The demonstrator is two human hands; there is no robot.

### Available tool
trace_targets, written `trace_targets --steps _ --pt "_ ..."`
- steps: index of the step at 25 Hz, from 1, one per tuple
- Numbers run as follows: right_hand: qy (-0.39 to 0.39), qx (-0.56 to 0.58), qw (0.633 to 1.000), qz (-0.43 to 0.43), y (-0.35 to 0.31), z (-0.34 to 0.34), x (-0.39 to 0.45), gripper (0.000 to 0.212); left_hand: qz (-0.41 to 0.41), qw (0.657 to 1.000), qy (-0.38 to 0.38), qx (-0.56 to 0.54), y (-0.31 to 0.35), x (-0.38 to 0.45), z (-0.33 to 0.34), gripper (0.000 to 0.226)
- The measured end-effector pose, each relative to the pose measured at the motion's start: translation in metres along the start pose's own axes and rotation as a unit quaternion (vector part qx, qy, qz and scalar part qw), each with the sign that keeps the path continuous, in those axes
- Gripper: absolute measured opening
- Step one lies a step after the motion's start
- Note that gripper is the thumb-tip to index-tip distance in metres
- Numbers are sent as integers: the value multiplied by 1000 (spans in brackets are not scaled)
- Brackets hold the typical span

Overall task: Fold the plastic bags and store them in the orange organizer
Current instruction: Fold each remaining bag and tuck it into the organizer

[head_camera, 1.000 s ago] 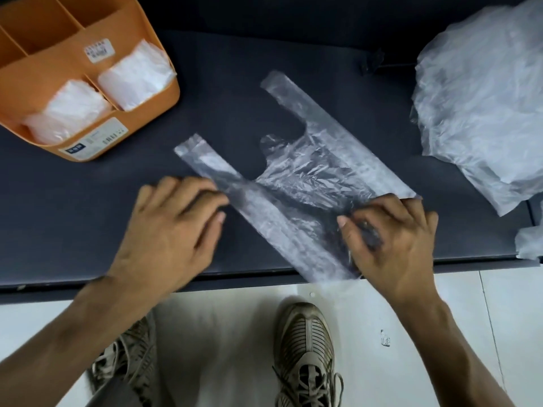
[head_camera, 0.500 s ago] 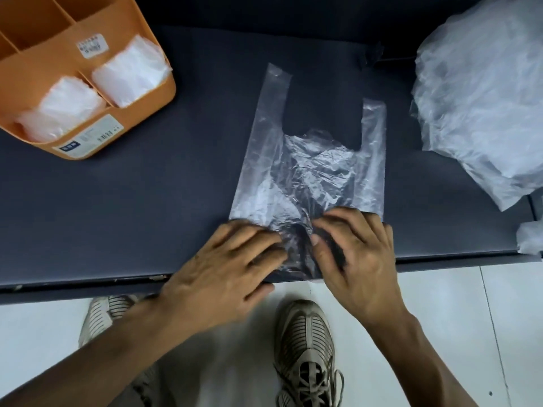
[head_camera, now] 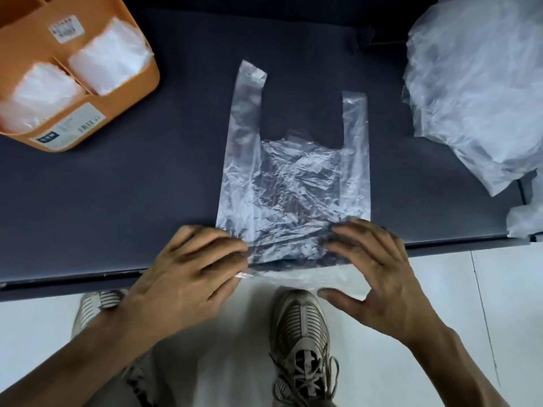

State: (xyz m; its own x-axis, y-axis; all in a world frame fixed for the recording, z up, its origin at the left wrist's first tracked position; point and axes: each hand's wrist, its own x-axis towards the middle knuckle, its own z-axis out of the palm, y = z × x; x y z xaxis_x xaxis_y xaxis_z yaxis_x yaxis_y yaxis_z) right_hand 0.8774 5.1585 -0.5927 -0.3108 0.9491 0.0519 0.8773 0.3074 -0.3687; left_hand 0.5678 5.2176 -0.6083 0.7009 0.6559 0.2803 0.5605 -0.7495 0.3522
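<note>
A clear plastic bag (head_camera: 293,183) lies flat on the dark table (head_camera: 117,201), handles pointing away from me, its bottom edge hanging a little over the table's front edge. My left hand (head_camera: 188,277) presses its bottom left corner with spread fingers. My right hand (head_camera: 373,271) rests on the bottom right corner, fingers spread, thumb below the table edge. The orange organizer (head_camera: 129,92) stands at the far left with two folded bags (head_camera: 76,74) in its front compartments.
A heap of loose plastic bags (head_camera: 482,92) fills the right end of the table, with another scrap (head_camera: 526,218) at the right edge. Below the table edge are a pale floor and my shoes (head_camera: 302,333).
The bag turned from lying diagonal to straight, handles away from me. My hands moved from its middle bottom apart to the two bottom corners, flattening it.
</note>
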Motion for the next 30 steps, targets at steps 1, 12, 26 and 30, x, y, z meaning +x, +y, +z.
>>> trace_targets --steps 1,12,26,30 --pt "-15 2 1000 -5 3 -1 -3 64 -16 1000 17 -16 1 3 -4 17" --pt "131 288 918 238 3 -9 23 15 -279 929 -54 -237 -23 35 -22 41" --pt "166 125 916 342 -2 1 35 25 -424 888 33 -174 -5 49 -18 38" --pt "220 8 953 209 -12 -4 37 33 -267 962 52 0 -7 45 -22 53"
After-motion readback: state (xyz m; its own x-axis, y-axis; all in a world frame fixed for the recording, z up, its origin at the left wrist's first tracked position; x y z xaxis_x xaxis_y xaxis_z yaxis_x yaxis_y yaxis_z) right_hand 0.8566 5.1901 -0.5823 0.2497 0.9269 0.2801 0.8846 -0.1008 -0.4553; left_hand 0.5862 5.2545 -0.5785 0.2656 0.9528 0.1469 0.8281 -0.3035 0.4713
